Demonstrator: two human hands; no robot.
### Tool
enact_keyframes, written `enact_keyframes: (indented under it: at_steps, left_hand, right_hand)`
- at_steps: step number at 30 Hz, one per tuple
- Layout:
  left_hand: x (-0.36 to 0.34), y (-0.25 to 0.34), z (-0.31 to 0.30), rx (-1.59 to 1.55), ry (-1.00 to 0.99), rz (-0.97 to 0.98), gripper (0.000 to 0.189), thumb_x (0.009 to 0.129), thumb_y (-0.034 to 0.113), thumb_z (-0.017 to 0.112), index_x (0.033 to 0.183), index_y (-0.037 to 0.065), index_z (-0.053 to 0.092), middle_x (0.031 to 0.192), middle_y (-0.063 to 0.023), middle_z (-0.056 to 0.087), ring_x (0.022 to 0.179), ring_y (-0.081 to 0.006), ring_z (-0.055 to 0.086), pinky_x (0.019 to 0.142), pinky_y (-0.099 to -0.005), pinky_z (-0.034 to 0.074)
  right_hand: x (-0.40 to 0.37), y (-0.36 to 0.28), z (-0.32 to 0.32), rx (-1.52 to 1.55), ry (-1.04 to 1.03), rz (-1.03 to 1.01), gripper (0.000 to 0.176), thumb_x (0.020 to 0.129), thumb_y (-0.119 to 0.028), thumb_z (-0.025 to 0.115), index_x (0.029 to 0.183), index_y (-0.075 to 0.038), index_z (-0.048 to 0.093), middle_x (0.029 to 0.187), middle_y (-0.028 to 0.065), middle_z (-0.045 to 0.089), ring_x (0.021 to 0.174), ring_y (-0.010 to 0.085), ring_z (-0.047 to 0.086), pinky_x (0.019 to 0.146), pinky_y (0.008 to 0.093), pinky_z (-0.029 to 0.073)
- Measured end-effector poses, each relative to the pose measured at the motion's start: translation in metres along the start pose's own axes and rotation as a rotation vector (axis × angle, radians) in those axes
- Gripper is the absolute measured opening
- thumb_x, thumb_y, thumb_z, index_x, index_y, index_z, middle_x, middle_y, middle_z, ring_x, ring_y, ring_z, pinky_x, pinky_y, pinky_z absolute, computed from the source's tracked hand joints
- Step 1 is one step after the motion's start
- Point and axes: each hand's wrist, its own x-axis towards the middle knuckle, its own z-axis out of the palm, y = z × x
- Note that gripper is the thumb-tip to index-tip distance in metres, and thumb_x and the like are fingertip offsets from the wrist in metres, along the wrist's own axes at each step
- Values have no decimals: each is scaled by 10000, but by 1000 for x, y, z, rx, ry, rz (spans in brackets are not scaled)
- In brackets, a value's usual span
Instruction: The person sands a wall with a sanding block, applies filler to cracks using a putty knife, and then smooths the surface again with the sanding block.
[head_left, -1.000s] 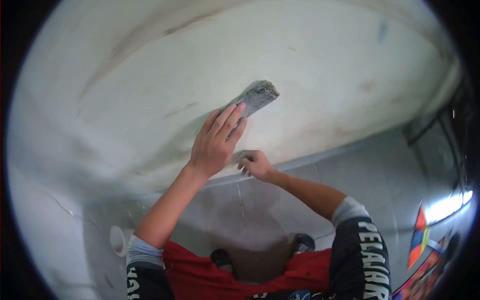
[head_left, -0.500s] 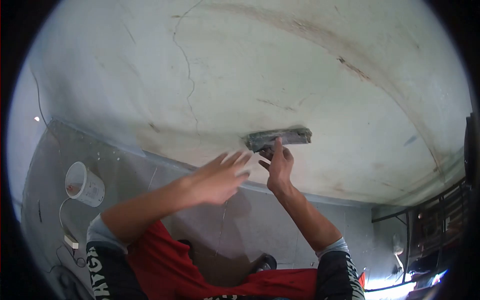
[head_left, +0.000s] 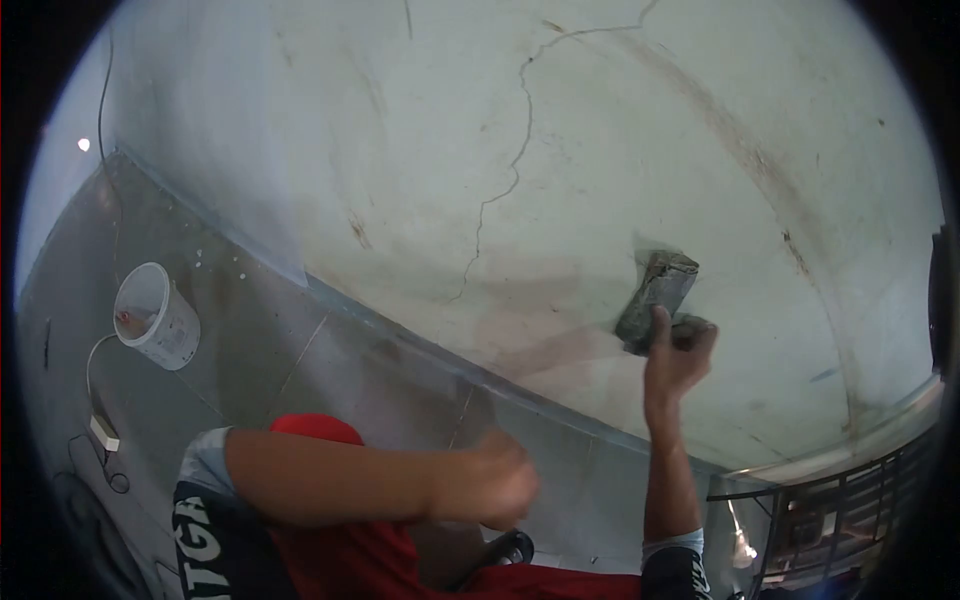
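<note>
Right hand (head_left: 680, 358) gripped grey block (head_left: 657, 298) against wall (head_left: 450, 150), its fingers (head_left: 659, 325) covering the block's lower end. Left hand (head_left: 497, 482) was motion-blurred; could not tell whether its fingers were clenched.

1 white bucket (head_left: 155, 318) stands on the grey floor (head_left: 250, 340). A white cable (head_left: 90, 370) curls just beside it. A dark railing (head_left: 830, 510) stands far right.

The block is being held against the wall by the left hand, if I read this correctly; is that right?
Not quite. The right hand, not the left, holds the block against the wall. The left hand is low and off the wall, blurred. The head view shows this.
</note>
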Motion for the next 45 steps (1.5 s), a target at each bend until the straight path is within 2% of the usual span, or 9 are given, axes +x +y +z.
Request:
enact_keyframes:
  at_steps: [2, 7, 10, 12, 16, 25, 34, 38, 45]
  left_hand:
    - [8, 4, 9, -67, -109, 7, 252, 712, 283, 701, 826, 58, 712, 801, -164, 677, 752, -304, 661, 654, -430, 467]
    - [37, 12, 13, -176, -608, -114, 225, 734, 269, 717, 759, 45, 715, 739, -129, 684, 723, -318, 672, 647, -426, 507]
    - [50, 12, -17, -90, -795, -75, 213, 730, 273, 708, 701, 62, 723, 691, -126, 688, 705, -323, 690, 619, -442, 513]
    - [62, 11, -26, -47, -972, -234, 359, 829, 293, 676, 1163, 167, 718, 1156, -99, 701, 1099, -292, 645, 984, -612, 413]
    - [69, -1, -30, -102, -989, -279, 411, 840, 300, 670, 1224, 155, 684, 1233, -105, 668, 1151, -306, 619, 999, -601, 403]
    - [68, -33, 6, -7, -1112, -259, 372, 928, 375, 566, 1180, 133, 694, 1145, -69, 696, 1063, -267, 658, 872, -473, 468]
    - [62, -50, 18, 18, -1109, -331, 393, 951, 406, 532, 1198, 141, 685, 1198, -81, 682, 1111, -265, 644, 911, -483, 467]
    - [67, -51, 23, -16, -1116, -257, 404, 944, 423, 537, 1181, 136, 693, 1179, -85, 687, 1092, -270, 651, 909, -484, 470]
    - [69, -34, 35, -92, -1156, -232, 393, 935, 422, 549, 1144, 132, 712, 1152, -101, 693, 1081, -277, 653, 914, -472, 468]
  right_hand:
    - [17, -8, -7, -29, 30, -75, 254, 836, -183, 777, 854, -26, 578, 658, 66, 539, 635, 189, 532, 629, 331, 471]
    - [37, 5, -7, -398, 62, -1049, 263, 858, -43, 660, 1111, 24, 636, 1068, 169, 544, 973, 352, 522, 856, 455, 462]
    - [7, 13, 12, -547, -63, -993, 472, 907, -146, 588, 1318, 76, 518, 1306, 282, 456, 1224, 461, 430, 1026, 547, 381]
    - [-20, 9, 26, -677, -198, -745, 793, 897, -343, 624, 1417, 164, 305, 1489, 394, 233, 1415, 547, 187, 1145, 622, 189]
    - [3, -11, 47, -544, -65, -843, 1022, 865, -503, 633, 1461, 174, 154, 1532, 396, 104, 1442, 543, 99, 1148, 639, 139]
    - [114, -189, 69, -509, 46, -1154, 939, 871, -571, 596, 1505, 39, 270, 1565, 253, 257, 1465, 395, 229, 1185, 534, 186]
    - [-11, -58, 85, -604, -308, -1068, 873, 863, -569, 619, 1432, 59, 409, 1480, 290, 389, 1395, 448, 346, 1136, 544, 277]
    - [38, -150, 83, -556, -357, -1103, 791, 848, -552, 636, 1442, -64, 452, 1507, 92, 433, 1399, 261, 393, 1154, 405, 314]
    - [54, -197, 101, -419, -267, -1076, 841, 836, -549, 644, 1488, -86, 383, 1568, 60, 333, 1448, 223, 301, 1197, 387, 244]
